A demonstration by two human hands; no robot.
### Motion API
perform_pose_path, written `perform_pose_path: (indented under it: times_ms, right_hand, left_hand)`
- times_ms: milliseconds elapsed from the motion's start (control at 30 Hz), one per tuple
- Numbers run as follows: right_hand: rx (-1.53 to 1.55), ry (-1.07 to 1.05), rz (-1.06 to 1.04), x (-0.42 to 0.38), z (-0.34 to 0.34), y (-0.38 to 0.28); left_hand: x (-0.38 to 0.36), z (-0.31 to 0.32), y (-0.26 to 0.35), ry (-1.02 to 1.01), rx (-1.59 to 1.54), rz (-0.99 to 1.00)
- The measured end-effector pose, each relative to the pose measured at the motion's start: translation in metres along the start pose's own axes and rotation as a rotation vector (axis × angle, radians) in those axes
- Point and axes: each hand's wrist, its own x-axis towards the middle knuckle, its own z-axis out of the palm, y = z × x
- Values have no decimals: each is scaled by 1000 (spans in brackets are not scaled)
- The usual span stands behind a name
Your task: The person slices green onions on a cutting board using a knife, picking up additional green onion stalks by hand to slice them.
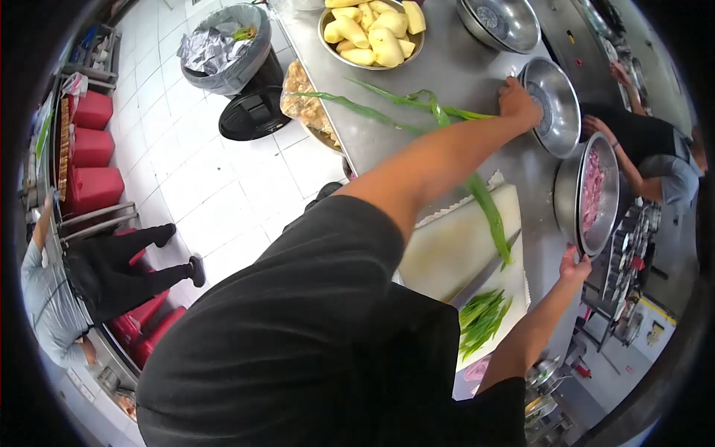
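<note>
My left hand (519,104) is closed on the near rim of an empty steel bowl (564,123), which appears stacked in another. My right hand (575,264) grips the rim of a steel bowl (611,223) holding pink raw minced meat (593,186); this bowl sits in or against a second steel bowl (566,195). Close to my body lies a white cutting board (439,257) with a knife (484,277) and a pile of cut green onion (484,322). Long green onion leaves (488,212) stretch across the board and table, passing under my left forearm.
Peeled yellow-white vegetable pieces fill a steel bowl (325,33) on the steel table (454,82). Another set of steel bowls (525,33) stands nearby. A lined bin (261,56) is on the floor. One person (674,164) works across the table; another person (97,276) stands behind, by red containers (93,149).
</note>
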Motion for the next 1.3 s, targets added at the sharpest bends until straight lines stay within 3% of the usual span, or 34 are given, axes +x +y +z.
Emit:
perform_pose_path:
  times_ms: [133,200,433,567,767,867,1033,1167,1267,1300]
  right_hand:
    - [-177,-157,46,24,-11,-12]
    - [-202,-257,30,44,-13,-14]
    - [-204,-259,21,56,79,13]
    - [-156,-269,91,124,133,34]
    - [-199,-336,72,89,231,55]
    - [-398,-581,264,239,240,60]
    - [-431,-584,173,141,285,77]
    - [-268,-513,289,92,307,89]
    - [-281,-553,376,-36,303,80]
    - [-327,-517,205,-39,287,82]
  left_hand:
    - [-13,-29,-19,41,-1,126]
    - [-28,-50,-15,-21,-62,100]
    - [-95,-134,-3,-196,-188,58]
    - [-102,-161,-18,-171,-217,130]
    - [-126,-189,-31,-184,-244,172]
    - [-135,-205,-31,-222,-205,136]
    - [-150,-231,-26,-269,-235,106]
    - [-148,-239,-28,-276,-186,93]
    - [-138,-232,-27,-289,-157,83]
    - [-133,-228,-28,-298,-142,89]
